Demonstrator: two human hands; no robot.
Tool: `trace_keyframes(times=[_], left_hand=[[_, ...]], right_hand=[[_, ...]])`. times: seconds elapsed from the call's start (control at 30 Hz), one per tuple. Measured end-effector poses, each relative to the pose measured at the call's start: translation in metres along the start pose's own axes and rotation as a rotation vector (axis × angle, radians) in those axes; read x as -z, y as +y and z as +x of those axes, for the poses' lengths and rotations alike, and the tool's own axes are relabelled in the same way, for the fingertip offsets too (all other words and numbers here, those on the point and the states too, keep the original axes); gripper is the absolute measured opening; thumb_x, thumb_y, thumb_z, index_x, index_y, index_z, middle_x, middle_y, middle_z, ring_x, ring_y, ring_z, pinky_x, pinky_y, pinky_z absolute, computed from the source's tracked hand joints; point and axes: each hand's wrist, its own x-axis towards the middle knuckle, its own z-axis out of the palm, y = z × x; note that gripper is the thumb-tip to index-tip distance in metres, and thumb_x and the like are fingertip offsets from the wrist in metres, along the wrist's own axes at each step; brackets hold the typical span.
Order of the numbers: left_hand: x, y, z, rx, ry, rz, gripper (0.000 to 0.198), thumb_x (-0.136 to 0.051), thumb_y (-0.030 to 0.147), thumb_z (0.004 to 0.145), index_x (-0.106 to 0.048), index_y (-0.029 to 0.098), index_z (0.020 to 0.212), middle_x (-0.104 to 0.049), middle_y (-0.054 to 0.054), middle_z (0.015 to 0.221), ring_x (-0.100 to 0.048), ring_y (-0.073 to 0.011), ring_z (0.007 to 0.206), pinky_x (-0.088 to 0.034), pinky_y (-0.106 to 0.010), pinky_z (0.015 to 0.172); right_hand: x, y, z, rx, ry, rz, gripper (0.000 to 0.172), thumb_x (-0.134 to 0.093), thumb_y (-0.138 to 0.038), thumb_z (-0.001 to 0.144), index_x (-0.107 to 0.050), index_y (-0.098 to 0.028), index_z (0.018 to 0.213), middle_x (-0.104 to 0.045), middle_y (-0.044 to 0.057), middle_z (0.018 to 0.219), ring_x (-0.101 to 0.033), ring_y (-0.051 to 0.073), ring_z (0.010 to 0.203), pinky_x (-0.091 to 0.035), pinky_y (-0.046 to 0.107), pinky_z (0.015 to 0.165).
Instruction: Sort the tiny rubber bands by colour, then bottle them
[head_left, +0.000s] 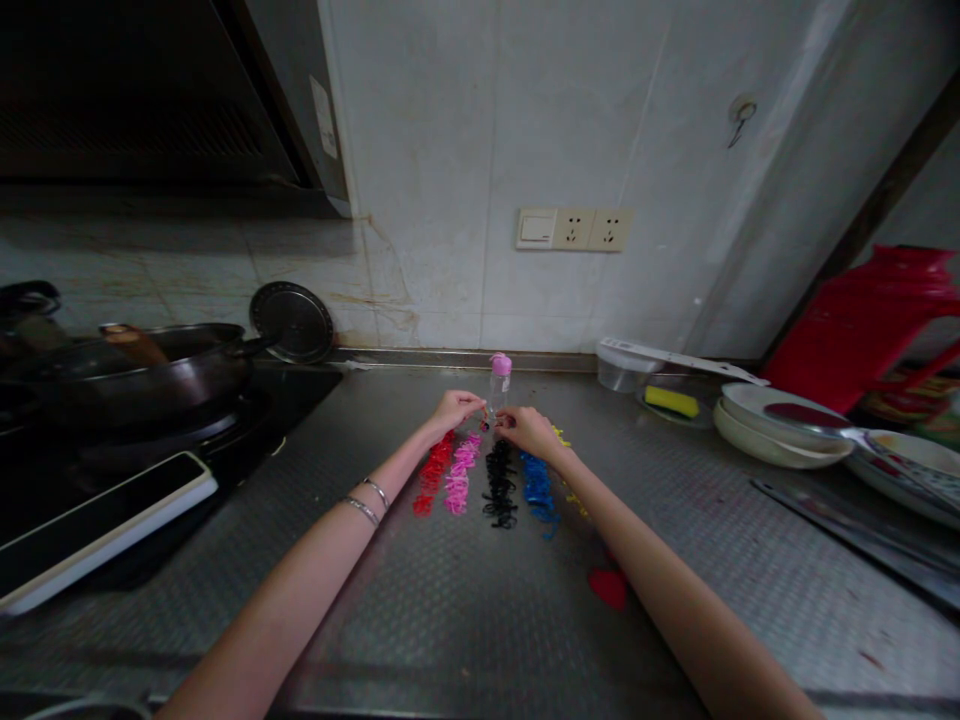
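Note:
Both hands meet over the far ends of several rows of small rubber bands on the metal counter. My left hand (pixel 456 408) is closed in a pinch above the red bands (pixel 431 478) and pink bands (pixel 459 478). My right hand (pixel 529 430), also pinched, is over the far end of the black bands (pixel 500 490) and blue bands (pixel 538 490). Tiny dark and red bits show between the fingertips, too small to make out. Just behind the fingers stands a clear bottle (pixel 500 383) with a pink cap. Yellow bands (pixel 561 436) are partly hidden by my right forearm.
A red heart-shaped piece (pixel 607 589) lies beside my right forearm. At left are a pan (pixel 127 375) on the stove and a white-edged device (pixel 112 530). At right are a plastic tub (pixel 622 372), yellow sponge (pixel 671 402), stacked bowls (pixel 780 440), knife (pixel 847 530) and red jug (pixel 855 320).

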Motion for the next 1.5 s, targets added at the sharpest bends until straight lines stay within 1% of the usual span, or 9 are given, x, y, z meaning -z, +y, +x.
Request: trace_keyframes(times=[0.1, 0.2, 0.53, 0.73, 0.87, 1.0, 1.2, 1.33, 1.5], left_hand=[[-0.003, 0.001, 0.0, 0.004, -0.007, -0.02, 0.041, -0.065, 0.046, 0.064, -0.066, 0.008, 0.078, -0.038, 0.007, 0.041, -0.026, -0.0038, 0.038, -0.015, -0.021, 0.042], [-0.008, 0.002, 0.0, 0.018, -0.03, -0.052, 0.039, -0.065, 0.045, 0.065, -0.066, 0.009, 0.08, -0.037, 0.007, 0.04, -0.027, -0.004, 0.037, -0.017, -0.021, 0.041], [-0.001, 0.001, 0.0, 0.023, -0.021, -0.098, 0.037, -0.066, 0.042, 0.065, -0.065, 0.01, 0.082, -0.037, 0.008, 0.042, -0.026, -0.0033, 0.036, -0.015, -0.02, 0.04], [0.001, 0.004, 0.001, 0.027, -0.011, -0.107, 0.039, -0.065, 0.046, 0.065, -0.064, 0.011, 0.082, -0.036, 0.008, 0.041, -0.025, -0.0031, 0.036, -0.015, -0.02, 0.04], [-0.003, 0.008, -0.001, 0.014, -0.008, -0.097, 0.041, -0.066, 0.046, 0.064, -0.065, 0.01, 0.083, -0.037, 0.008, 0.041, -0.027, -0.0037, 0.037, -0.017, -0.02, 0.04], [-0.008, 0.011, -0.002, -0.004, -0.017, -0.087, 0.042, -0.067, 0.047, 0.063, -0.066, 0.009, 0.083, -0.037, 0.007, 0.041, -0.027, -0.0039, 0.038, -0.017, -0.02, 0.041], [0.0, 0.008, 0.001, -0.008, -0.018, 0.034, 0.04, -0.065, 0.041, 0.065, -0.069, 0.008, 0.087, -0.047, 0.004, 0.044, -0.033, -0.0058, 0.042, -0.023, -0.021, 0.045], [0.014, 0.004, 0.002, -0.073, -0.177, 0.268, 0.027, -0.068, 0.033, 0.059, -0.071, 0.009, 0.07, -0.062, -0.003, 0.057, -0.045, -0.0092, 0.051, -0.032, -0.022, 0.052], [0.012, 0.007, 0.0, -0.106, -0.362, 0.461, 0.026, -0.067, 0.033, 0.06, -0.072, 0.01, 0.071, -0.064, -0.004, 0.059, -0.048, -0.0101, 0.051, -0.032, -0.022, 0.051]], right_hand=[[-0.001, -0.002, 0.001, 0.026, 0.005, 0.09, 0.034, -0.057, -0.037, 0.076, -0.063, -0.022, 0.107, -0.068, 0.002, 0.079, -0.061, 0.015, 0.072, -0.039, 0.02, 0.06], [-0.003, -0.004, 0.003, 0.071, 0.022, 0.13, 0.03, -0.053, -0.04, 0.079, -0.067, -0.021, 0.098, -0.068, 0.003, 0.078, -0.06, 0.014, 0.069, -0.038, 0.02, 0.059], [-0.002, 0.003, 0.001, 0.034, -0.013, 0.009, 0.025, -0.049, -0.035, 0.081, -0.069, -0.024, 0.091, -0.069, 0.003, 0.083, -0.061, 0.016, 0.075, -0.038, 0.02, 0.06], [0.002, 0.004, 0.004, 0.015, 0.032, 0.101, 0.034, -0.057, -0.025, 0.073, -0.062, -0.023, 0.106, -0.068, 0.0, 0.081, -0.06, 0.014, 0.073, -0.04, 0.02, 0.063], [0.001, 0.003, 0.009, 0.096, 0.081, 0.242, 0.029, -0.056, -0.028, 0.074, -0.066, -0.017, 0.099, -0.069, 0.003, 0.08, -0.06, 0.014, 0.07, -0.042, 0.021, 0.065], [0.0, 0.003, 0.011, 0.149, 0.049, 0.384, 0.027, -0.05, -0.031, 0.079, -0.067, -0.014, 0.092, -0.069, 0.004, 0.074, -0.06, 0.014, 0.066, -0.044, 0.022, 0.064], [0.015, 0.024, 0.013, 0.125, 0.11, 0.296, 0.024, -0.052, -0.027, 0.077, -0.07, -0.013, 0.083, -0.07, 0.005, 0.078, -0.061, 0.015, 0.07, -0.043, 0.021, 0.064], [0.028, 0.054, 0.011, 0.039, 0.138, 0.161, 0.023, -0.052, -0.026, 0.076, -0.07, -0.014, 0.085, -0.07, 0.005, 0.078, -0.061, 0.015, 0.07, -0.042, 0.021, 0.063], [0.037, 0.078, 0.0, -0.111, 0.052, -0.062, 0.025, -0.052, -0.032, 0.077, -0.071, -0.018, 0.086, -0.07, 0.005, 0.081, -0.062, 0.016, 0.072, -0.04, 0.02, 0.06]])
